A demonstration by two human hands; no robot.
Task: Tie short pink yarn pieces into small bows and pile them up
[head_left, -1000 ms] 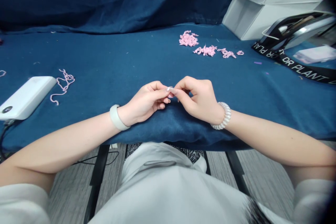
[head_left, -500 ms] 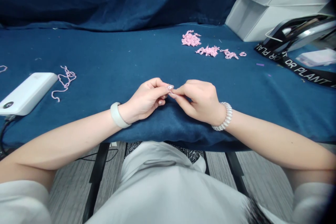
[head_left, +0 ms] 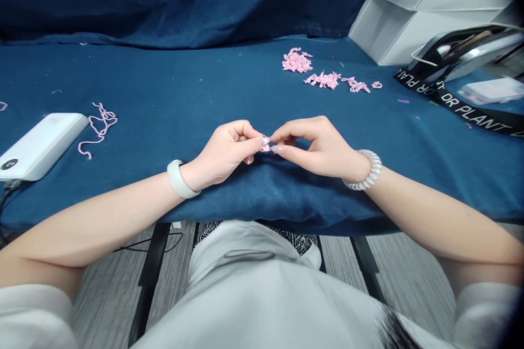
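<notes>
Above the worktop's [head_left: 196, 92] near edge, the left hand [head_left: 229, 151] pinches a small pink piece [head_left: 266, 148]; the right hand's [head_left: 319, 147] thumb and forefinger are slightly parted beside it.

You're wearing a pale band [head_left: 179, 180] on your left wrist, a clear coiled bracelet [head_left: 369, 169] on your right, and a light grey short-sleeved top [head_left: 274, 305].

Power bank [head_left: 44, 144] left of yarn [head_left: 100, 126]

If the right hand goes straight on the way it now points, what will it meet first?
Probably the small pink piece held by the left hand, or that hand's fingertips. Both lie just ahead of the right hand; which comes first is unclear.
</notes>
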